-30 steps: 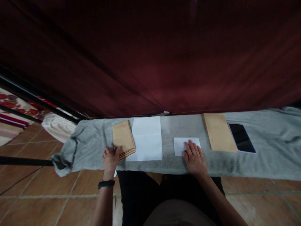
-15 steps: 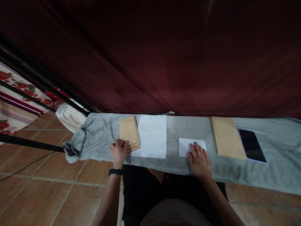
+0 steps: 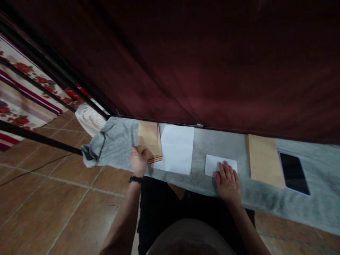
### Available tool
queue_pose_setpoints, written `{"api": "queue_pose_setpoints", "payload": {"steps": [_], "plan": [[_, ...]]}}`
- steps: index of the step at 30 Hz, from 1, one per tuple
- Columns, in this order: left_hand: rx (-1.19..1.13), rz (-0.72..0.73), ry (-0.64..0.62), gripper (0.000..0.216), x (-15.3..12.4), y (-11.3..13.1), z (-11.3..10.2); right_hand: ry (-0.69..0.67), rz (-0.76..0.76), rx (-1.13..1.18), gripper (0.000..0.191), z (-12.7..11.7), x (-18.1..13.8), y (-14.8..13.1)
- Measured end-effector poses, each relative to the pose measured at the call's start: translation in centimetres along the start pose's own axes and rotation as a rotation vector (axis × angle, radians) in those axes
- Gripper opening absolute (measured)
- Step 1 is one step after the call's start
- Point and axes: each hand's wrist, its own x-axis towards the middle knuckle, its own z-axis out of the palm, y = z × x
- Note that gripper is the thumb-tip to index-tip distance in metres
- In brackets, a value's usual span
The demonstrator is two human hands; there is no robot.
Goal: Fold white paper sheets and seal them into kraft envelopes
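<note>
Brown paper envelopes (image 3: 149,138) lie in a small stack at the left, their edges slightly fanned at the near right. At the stack's lower left corner, my left hand (image 3: 139,160) is closed, with the thumb on top and the fingers curled at the edge, gripping the top envelope. Just to the right are white paper sheets (image 3: 178,147), partly under the stack. My right hand (image 3: 228,180) rests flat with fingers stretched out on a smaller white piece of paper (image 3: 212,163), which looks folded.
A thicker brown envelope stack (image 3: 265,161) and a dark-screened phone (image 3: 294,173) lie at the right. Grey cloth (image 3: 199,180) covers the narrow surface. Behind it hangs a dark red curtain (image 3: 186,78). A black metal frame (image 3: 42,136) stands at the left over the tiled floor.
My left hand has closed more on the top envelope, which has turned and shifted over the stack. My right hand stays on the small white paper. The whole view has tilted slightly.
</note>
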Motion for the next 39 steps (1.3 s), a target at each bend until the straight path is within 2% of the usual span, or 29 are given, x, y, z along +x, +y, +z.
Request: {"api": "queue_pose_setpoints", "payload": {"steps": [5, 7, 9, 11, 12, 14, 15, 18, 22, 27, 34, 37, 39], "plan": [[-0.167, -0.011, 0.105, 0.029, -0.3, 2.7, -2.4, -0.014, -0.002, 0.012, 0.055, -0.3, 0.1, -0.1], [-0.348, -0.026, 0.154, 0.023, -0.4, 4.3, -3.2, -0.022, 0.005, 0.012, 0.054, -0.4, 0.1, -0.1], [-0.672, -0.102, 0.128, 0.013, -0.9, 6.0, -3.5, -0.026, 0.01, 0.004, 0.053, -0.3, 0.1, -0.1], [-1.105, -0.252, -0.015, 0.012, -2.0, 7.8, -3.4, -0.021, 0.009, -0.005, 0.053, -0.2, 0.1, -0.1], [-1.318, -0.33, -0.139, 0.018, -2.8, 8.6, -3.1, -0.018, 0.007, -0.009, 0.053, -0.2, 0.1, -0.1], [-1.436, -0.384, -0.296, 0.025, -4.9, 10.2, -2.4, -0.014, 0.003, -0.015, 0.054, -0.1, 0.0, 0.0], [-1.573, -0.477, -0.457, 0.03, -6.1, 10.8, -2.0, -0.013, 0.002, -0.016, 0.054, -0.1, 0.0, 0.0], [-1.626, -0.565, -0.616, 0.033, -9.6, 12.5, -0.8, -0.011, 0.001, -0.015, 0.054, -0.1, 0.1, 0.0], [-1.638, -0.627, -0.719, 0.027, -12.7, 13.8, 0.5, -0.012, -0.004, -0.005, 0.055, -0.3, 0.2, 0.0], [-1.632, -0.652, -0.788, 0.029, -13.7, 13.6, 1.1, 0.0, -0.014, 0.003, 0.058, -0.3, 0.2, 0.0], [-1.615, -0.671, -0.907, 0.029, -14.8, 12.9, 0.8, 0.003, -0.005, -0.001, 0.058, -0.2, 0.3, 0.0], [-1.573, -0.616, -1.035, 0.028, -16.1, 12.8, 0.6, -0.007, -0.007, 0.0, 0.057, -0.3, 0.3, 0.0], [-1.49, -0.492, -1.134, 0.027, -17.0, 12.7, 0.7, -0.009, 0.0, 0.001, 0.056, -0.4, 0.4, -0.1]]}}
